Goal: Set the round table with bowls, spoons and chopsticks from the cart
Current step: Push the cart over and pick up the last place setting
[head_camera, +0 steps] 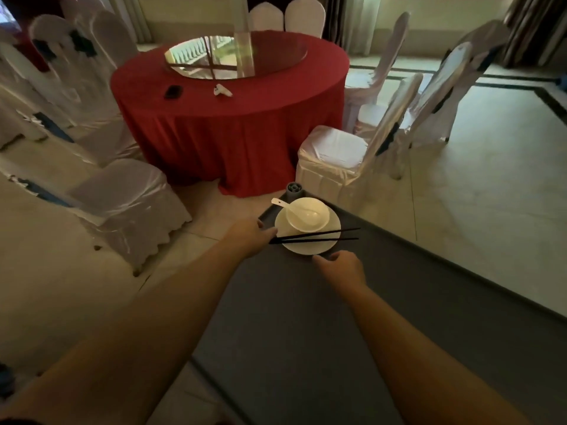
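On the far corner of the grey cart (pixel 337 317) stands a white plate (pixel 310 245). It carries a white bowl (pixel 313 223) with a white spoon (pixel 294 209) in it, and two black chopsticks (pixel 322 236) lie across the plate. My left hand (pixel 250 237) touches the plate's left edge beside the chopstick ends. My right hand (pixel 342 266) touches the plate's near edge with its fingertips. The round table (pixel 233 118) with a red cloth stands beyond the cart.
A glass turntable (pixel 236 56) sits on the table, with a dark small object (pixel 173 91) and a white small object (pixel 222 91) near its front. White-covered chairs (pixel 334 154) ring the table; another chair (pixel 129 207) stands left of the cart. Tiled floor lies to the right.
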The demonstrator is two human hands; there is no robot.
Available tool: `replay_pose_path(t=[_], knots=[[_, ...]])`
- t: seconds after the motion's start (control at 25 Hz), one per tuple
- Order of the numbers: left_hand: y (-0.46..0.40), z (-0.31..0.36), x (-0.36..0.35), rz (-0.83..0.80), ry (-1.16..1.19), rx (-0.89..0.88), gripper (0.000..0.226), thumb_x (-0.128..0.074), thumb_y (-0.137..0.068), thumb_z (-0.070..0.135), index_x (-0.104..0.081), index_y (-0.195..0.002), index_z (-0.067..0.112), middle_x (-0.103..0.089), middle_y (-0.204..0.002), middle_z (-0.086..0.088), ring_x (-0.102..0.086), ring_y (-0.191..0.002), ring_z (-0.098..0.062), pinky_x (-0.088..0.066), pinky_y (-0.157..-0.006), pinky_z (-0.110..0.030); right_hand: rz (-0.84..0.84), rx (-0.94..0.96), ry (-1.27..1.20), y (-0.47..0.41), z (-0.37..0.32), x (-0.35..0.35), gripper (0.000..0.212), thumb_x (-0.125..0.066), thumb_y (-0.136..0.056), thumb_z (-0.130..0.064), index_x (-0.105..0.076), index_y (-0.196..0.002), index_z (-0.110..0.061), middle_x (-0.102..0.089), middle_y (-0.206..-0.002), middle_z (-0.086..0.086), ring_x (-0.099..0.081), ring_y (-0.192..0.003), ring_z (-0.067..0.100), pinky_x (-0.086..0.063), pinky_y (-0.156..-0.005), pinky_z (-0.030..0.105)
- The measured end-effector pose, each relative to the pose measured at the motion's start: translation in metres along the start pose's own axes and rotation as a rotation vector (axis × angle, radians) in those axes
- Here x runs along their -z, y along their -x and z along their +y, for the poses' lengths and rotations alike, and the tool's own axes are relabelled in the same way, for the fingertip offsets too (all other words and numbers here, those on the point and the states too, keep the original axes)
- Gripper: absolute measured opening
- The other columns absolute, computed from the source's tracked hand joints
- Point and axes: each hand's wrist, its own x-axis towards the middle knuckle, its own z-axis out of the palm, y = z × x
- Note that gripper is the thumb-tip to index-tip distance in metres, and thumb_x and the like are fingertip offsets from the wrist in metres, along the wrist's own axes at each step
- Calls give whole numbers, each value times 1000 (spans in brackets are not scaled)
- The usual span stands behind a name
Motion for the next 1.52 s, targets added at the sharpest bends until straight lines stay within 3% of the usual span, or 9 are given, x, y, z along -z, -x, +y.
replay_pose_path(t=[0.16, 0.32, 0.52, 0.68, 0.76, 0.92, 1.16, 1.32, 1.52], knots=[[-57, 0, -5, -35, 129, 21, 71, -61, -82, 67, -63, -124, 11, -67, -121, -12, -63, -109, -27, -51, -79, -36, 0, -249, -345, -29, -10, -26, 35, -77, -81, -44, -60, -79, -14, -69, -82, 12, -73, -82, 30, -61, -85, 51], [-102, 7, 9, -21, 126, -29, 81, -57, -72, 81, -63, -123, 19, -62, -112, -1, -57, -91, -15, -30, -56, -22, 14, -379, -563, -46, -16, -44, 46, -81, -82, -33, -61, -110, -3, -67, -108, 18, -68, -103, 37, -56, -95, 52], [-152, 29, 14, -294, 137, -217, 42, -60, -78, 74, -67, -90, 35, -67, -107, 3, -58, -88, -8, -45, -70, -27, 129, -488, -796, -56, -23, -51, 37, -80, -84, -36, -53, -83, -9, -60, -87, 12, -70, -75, 28, -64, -76, 43], [-177, 48, 0, -518, 81, -198, 61, -69, -79, 66, -69, -118, 20, -65, -120, -1, -62, -104, -17, -57, -81, -32, 186, -510, -937, -57, -28, -53, 51, -72, -87, -48, -57, -108, -4, -64, -103, 17, -70, -90, 34, -61, -63, 39], [-182, 54, -5, -588, 104, -159, 65, -71, -80, 61, -63, -127, 18, -61, -123, 0, -60, -103, -15, -57, -71, -30, 174, -486, -947, -56, -28, -54, 61, -75, -81, -54, -59, -115, -6, -65, -113, 18, -70, -96, 35, -62, -59, 36], [-183, 55, -11, -588, 173, -116, 56, -67, -87, 56, -61, -126, 17, -62, -121, -3, -61, -108, -22, -57, -64, -34, 172, -439, -923, -53, -26, -54, 50, -84, -73, -52, -61, -93, -13, -65, -107, 13, -72, -89, 31, -63, -58, 34], [-166, 44, -15, -622, 126, -92, 47, -53, -99, 48, -57, -130, 14, -62, -111, -5, -64, -93, -18, -59, -52, -28, 164, -413, -872, -45, -18, -44, 63, -83, -78, -42, -54, -122, -7, -60, -109, 12, -68, -94, 31, -62, -53, 32], [-152, 30, -16, -631, 196, -32, 33, -57, -98, 41, -61, -114, 13, -63, -110, -8, -67, -93, -22, -61, -51, -30, 133, -388, -779, -40, -12, -36, 68, -82, -80, -41, -52, -130, -8, -56, -115, 10, -66, -102, 33, -61, -51, 31], [-130, 6, -8, -674, 338, 57, 25, -62, -96, 38, -58, -109, 17, -64, -115, -13, -70, -97, -27, -63, -60, -37, 65, -315, -663, -34, -5, -26, 48, -82, -78, -43, -52, -104, -16, -60, -105, 8, -68, -92, 30, -59, -47, 29]])
